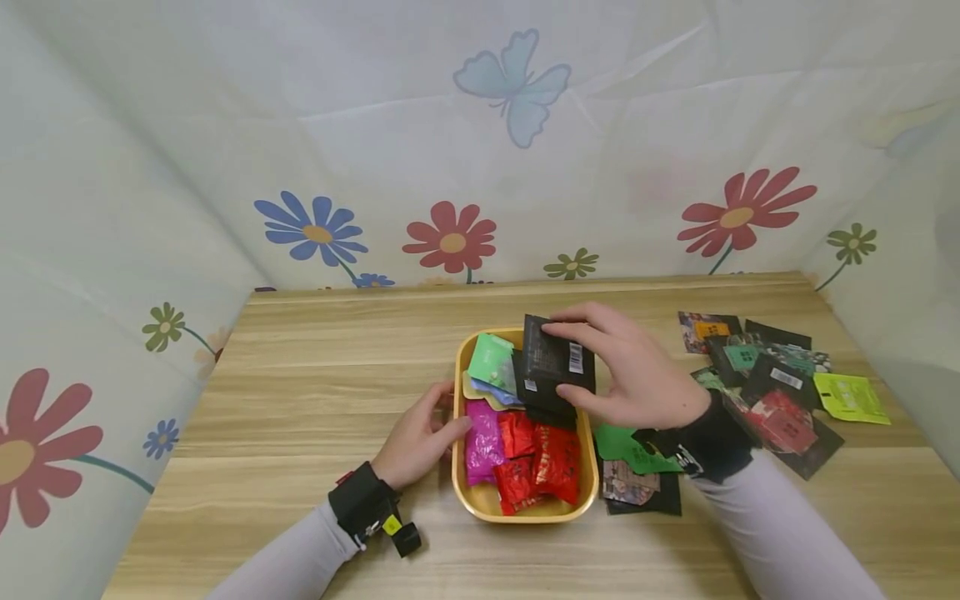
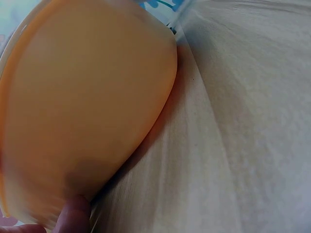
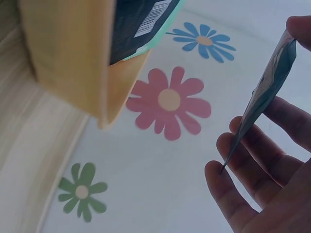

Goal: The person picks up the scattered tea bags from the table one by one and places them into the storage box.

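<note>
A yellow plastic bin (image 1: 525, 518) stands on the table. My left hand (image 1: 420, 440) grips its left side, thumb over the rim and fingers against the outer wall. In the left wrist view, fingertips show low on the bin wall (image 2: 87, 97). Over the bin's far right part, my right hand (image 1: 645, 375) holds a flat black packet (image 1: 551, 354) with a white barcode label between thumb and fingers. The right wrist view shows this thin packet (image 3: 265, 92) edge-on. Inside the bin lie a purple packet (image 1: 482, 442), several red packets (image 1: 557, 465) and a green packet (image 1: 492, 360).
Flat packets lie scattered at the right of the wooden table (image 1: 322, 392), among them a yellow-green packet (image 1: 851, 398) and a red packet (image 1: 783, 422). A green packet (image 1: 630, 450) overlaps others right beside the bin. Flower-printed cloth (image 1: 375, 125) walls the back and sides.
</note>
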Demonstrator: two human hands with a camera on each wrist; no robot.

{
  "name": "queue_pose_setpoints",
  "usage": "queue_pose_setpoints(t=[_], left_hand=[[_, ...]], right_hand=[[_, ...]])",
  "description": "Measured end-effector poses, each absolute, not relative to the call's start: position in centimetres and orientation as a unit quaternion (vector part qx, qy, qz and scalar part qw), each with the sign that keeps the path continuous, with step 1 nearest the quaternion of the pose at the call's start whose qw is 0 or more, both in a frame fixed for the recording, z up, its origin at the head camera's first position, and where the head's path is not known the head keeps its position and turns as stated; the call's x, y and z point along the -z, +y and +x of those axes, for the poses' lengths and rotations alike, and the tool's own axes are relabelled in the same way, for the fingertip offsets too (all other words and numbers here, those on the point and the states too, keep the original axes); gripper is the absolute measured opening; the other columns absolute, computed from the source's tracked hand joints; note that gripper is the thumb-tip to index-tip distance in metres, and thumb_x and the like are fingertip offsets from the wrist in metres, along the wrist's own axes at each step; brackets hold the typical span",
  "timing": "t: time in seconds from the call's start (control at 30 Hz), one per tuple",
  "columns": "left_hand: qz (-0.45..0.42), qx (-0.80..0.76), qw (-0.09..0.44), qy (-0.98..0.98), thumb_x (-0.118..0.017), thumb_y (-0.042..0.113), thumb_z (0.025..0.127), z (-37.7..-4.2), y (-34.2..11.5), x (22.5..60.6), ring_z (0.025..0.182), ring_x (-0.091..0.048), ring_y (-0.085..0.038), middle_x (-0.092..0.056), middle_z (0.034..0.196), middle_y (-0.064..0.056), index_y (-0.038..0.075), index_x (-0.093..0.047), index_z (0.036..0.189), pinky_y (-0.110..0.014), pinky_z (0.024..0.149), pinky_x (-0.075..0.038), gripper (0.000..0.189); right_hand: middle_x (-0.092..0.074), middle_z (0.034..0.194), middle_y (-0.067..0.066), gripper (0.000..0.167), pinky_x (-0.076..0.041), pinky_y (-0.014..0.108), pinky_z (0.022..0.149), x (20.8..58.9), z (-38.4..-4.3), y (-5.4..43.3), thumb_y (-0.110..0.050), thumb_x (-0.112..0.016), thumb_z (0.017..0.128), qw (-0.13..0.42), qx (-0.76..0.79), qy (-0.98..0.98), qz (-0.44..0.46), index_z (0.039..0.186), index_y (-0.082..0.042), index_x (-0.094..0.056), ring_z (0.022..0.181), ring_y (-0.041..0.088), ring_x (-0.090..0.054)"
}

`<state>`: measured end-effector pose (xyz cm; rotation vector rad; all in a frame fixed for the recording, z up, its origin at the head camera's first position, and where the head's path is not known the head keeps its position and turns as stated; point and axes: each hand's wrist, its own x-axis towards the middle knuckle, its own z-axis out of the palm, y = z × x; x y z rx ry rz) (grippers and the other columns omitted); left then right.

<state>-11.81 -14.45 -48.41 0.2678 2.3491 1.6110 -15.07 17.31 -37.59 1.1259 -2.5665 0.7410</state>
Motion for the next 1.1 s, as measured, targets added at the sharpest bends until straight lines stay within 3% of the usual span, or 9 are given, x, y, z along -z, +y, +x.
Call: queue_pose_setpoints(t=[0.17, 0.37, 0.43, 0.8, 1.1], left_hand=[[0.107, -0.553, 0.134, 0.815, -0.065, 0.025, 0.101, -11.9, -14.5, 48.5, 0.089, -0.074, -0.021, -0.061, 0.132, -0.018, 0.015, -0.044, 0.152, -0.032, 0.066, -0.064, 0.057], [0.106, -0.557, 0.134, 0.813, -0.066, 0.024, 0.100, -11.8, -14.5, 48.4, 0.090, -0.075, -0.020, -0.061, 0.131, -0.016, 0.016, -0.045, 0.152, -0.032, 0.065, -0.064, 0.056], [0.102, -0.557, 0.135, 0.813, -0.066, 0.024, 0.100, -11.8, -14.4, 48.3, 0.090, -0.075, -0.020, -0.061, 0.131, -0.014, 0.017, -0.045, 0.151, -0.032, 0.065, -0.064, 0.055], [0.100, -0.556, 0.139, 0.813, -0.066, 0.026, 0.100, -11.8, -14.6, 48.2, 0.091, -0.074, -0.021, -0.061, 0.131, -0.013, 0.019, -0.043, 0.153, -0.032, 0.066, -0.064, 0.058], [0.100, -0.557, 0.140, 0.812, -0.066, 0.026, 0.100, -11.8, -14.5, 48.2, 0.090, -0.074, -0.021, -0.061, 0.132, -0.013, 0.019, -0.043, 0.154, -0.032, 0.066, -0.064, 0.059]], right_hand=[[-0.054, 0.146, 0.006, 0.074, -0.057, 0.049, 0.102, 37.5, -15.4, 16.3, -0.039, -0.085, 0.081, 0.113, -0.257, -0.873, 0.400, 0.146, -0.017, -0.057, 0.129, 0.023, -0.054], [-0.027, 0.170, 0.011, 0.110, -0.046, 0.065, 0.112, 38.0, -15.1, 16.1, -0.062, -0.084, 0.076, 0.066, -0.231, -0.883, 0.405, 0.164, -0.023, -0.030, 0.149, 0.035, -0.038], [-0.020, 0.173, 0.010, 0.114, -0.042, 0.068, 0.114, 38.2, -15.0, 16.3, -0.065, -0.083, 0.076, 0.057, -0.226, -0.886, 0.401, 0.165, -0.024, -0.025, 0.152, 0.036, -0.034], [-0.023, 0.172, 0.009, 0.112, -0.038, 0.069, 0.116, 39.2, -14.2, 18.9, -0.059, -0.087, 0.075, 0.050, -0.222, -0.897, 0.378, 0.164, -0.020, -0.030, 0.152, 0.035, -0.035], [-0.031, 0.168, 0.013, 0.106, -0.047, 0.068, 0.108, 41.4, -12.9, 22.7, -0.062, -0.084, 0.077, 0.025, -0.189, -0.922, 0.337, 0.161, -0.018, -0.035, 0.148, 0.039, -0.040]])
